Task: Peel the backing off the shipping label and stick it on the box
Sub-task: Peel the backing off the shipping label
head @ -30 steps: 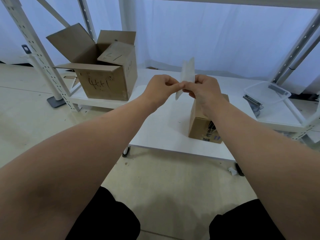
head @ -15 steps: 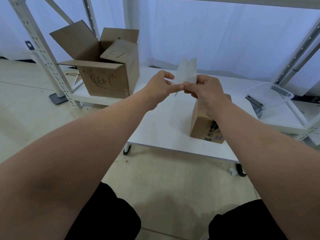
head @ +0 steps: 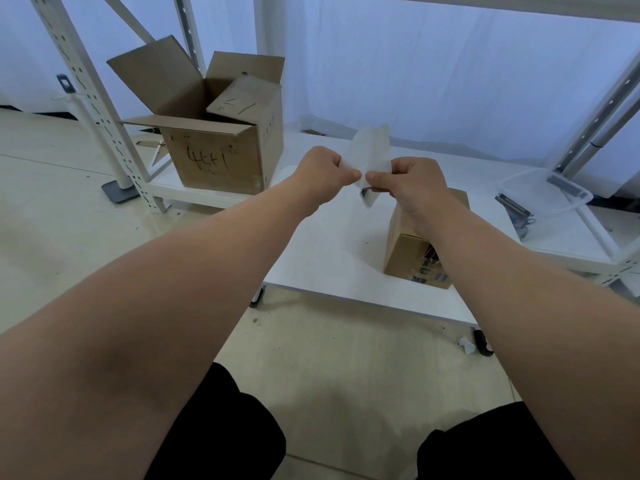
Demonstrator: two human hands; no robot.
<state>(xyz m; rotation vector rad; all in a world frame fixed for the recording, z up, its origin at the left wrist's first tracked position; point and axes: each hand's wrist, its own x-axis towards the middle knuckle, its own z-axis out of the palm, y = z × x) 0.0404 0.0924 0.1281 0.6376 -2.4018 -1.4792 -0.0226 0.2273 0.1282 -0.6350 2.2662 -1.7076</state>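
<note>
I hold a white shipping label (head: 371, 152) up in the air between both hands, above the low white table (head: 329, 258). My left hand (head: 323, 176) pinches one layer on the left side. My right hand (head: 412, 187) pinches the other layer, whose lower corner (head: 367, 197) shows dark print. The two layers spread apart at the top in a V. A small closed brown box (head: 407, 254) stands on the table under my right wrist, partly hidden by my forearm.
A large open cardboard box (head: 214, 157) marked with black writing sits on a low shelf at the left, beside a white perforated rack post (head: 93, 109). A clear plastic tray (head: 543, 194) lies at the right. The table has castor wheels (head: 479, 342).
My hands have drawn apart a little and the label's two layers have spread wider. The view has shifted so the hands sit lower and more to the right.
</note>
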